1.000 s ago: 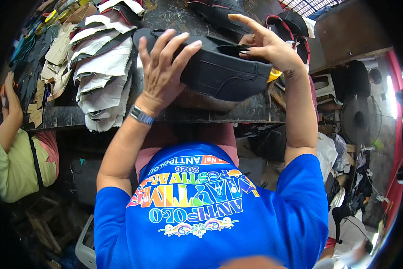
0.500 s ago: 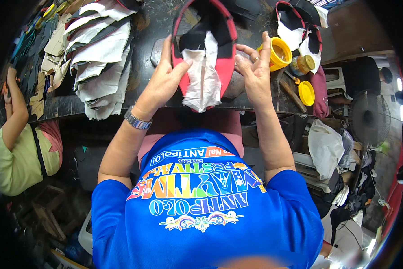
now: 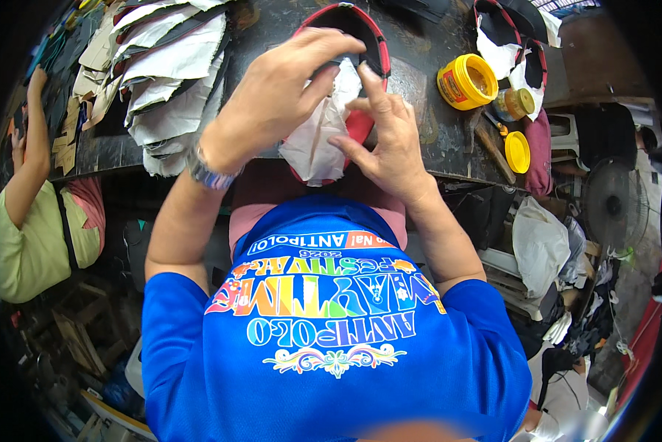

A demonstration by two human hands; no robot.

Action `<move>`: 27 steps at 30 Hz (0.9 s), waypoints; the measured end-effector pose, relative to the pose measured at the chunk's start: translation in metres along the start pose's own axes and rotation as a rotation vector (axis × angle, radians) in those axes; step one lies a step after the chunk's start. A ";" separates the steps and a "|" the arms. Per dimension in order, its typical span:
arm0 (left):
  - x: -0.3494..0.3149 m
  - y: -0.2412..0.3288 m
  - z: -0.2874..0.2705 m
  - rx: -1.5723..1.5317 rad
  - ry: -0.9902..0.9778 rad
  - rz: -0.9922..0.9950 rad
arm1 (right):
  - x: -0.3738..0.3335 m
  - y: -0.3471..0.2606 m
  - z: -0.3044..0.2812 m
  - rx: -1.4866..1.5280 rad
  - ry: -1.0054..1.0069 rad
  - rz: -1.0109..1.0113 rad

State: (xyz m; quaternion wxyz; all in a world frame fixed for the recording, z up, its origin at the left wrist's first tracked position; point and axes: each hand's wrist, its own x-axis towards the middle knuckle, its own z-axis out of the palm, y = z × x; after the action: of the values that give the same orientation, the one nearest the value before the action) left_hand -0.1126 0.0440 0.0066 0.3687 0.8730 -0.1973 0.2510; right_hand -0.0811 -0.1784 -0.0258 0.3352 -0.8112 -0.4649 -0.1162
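A red and black shoe upper (image 3: 359,127) lies at the table's near edge, its rounded opening pointing away from me. White cloth (image 3: 317,140) covers its near part, with a seam or fold down the middle. My left hand (image 3: 275,92) reaches across the upper's left side, fingers stretched and thumb apart, over the cloth's far end. On the right, my right hand (image 3: 390,136) has its thumb against or just above the cloth and its index finger raised near the opening's right rim. No object shows in either hand.
Layered uppers with white cloth (image 3: 172,74) are stacked at left. An open yellow tub (image 3: 467,82), a small jar (image 3: 513,104), a hammer (image 3: 496,151) and a yellow lid (image 3: 517,152) are at right. More uppers (image 3: 531,70) lie beyond. Another person (image 3: 32,221) works at far left.
My left hand has left the upper's left edge and moved over its top. The right hand has come inward to the cloth. The upper's far end now sits lower in view.
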 end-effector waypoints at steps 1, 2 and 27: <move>0.006 -0.005 0.001 -0.003 -0.087 -0.011 | 0.000 -0.001 0.004 -0.052 0.029 -0.033; 0.010 -0.011 0.001 0.102 -0.168 -0.008 | -0.002 -0.003 0.007 -0.043 0.015 -0.024; 0.024 -0.022 0.025 0.150 -0.155 -0.129 | -0.092 0.086 -0.101 -0.076 0.490 0.498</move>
State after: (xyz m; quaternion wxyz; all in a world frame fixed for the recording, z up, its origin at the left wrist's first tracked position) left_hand -0.0745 0.0359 -0.0067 0.3012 0.9258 -0.1492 0.1727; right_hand -0.0467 -0.3359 -0.0331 0.4246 -0.8594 -0.1541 -0.2394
